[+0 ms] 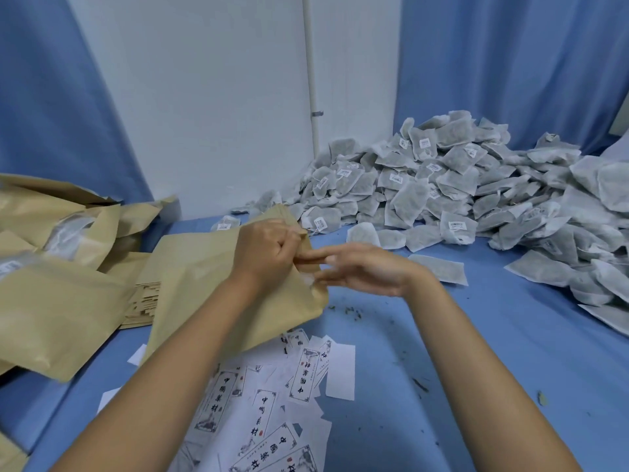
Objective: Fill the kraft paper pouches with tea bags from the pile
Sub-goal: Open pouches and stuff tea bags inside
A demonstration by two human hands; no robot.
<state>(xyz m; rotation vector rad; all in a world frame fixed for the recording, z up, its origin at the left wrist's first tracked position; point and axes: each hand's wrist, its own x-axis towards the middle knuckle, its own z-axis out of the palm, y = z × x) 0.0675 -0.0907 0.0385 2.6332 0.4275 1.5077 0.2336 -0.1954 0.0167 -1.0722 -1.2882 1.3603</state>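
you were opening a kraft pouch (211, 267) toward the left edge of the desk (442, 369). your left hand (269, 253) pinched its mouth; your right hand (360, 270) held nothing, its fingers straight at the opening. the next move probably called for a reach to the tea bag pile (442, 185) at the far right corner.

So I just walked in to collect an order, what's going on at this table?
A person is working on a pouch: the left hand grips its mouth, and the right hand, fingers straight, is at the opening. The tea bag pile lies to the right, filled pouches to the left, and printed labels in front.
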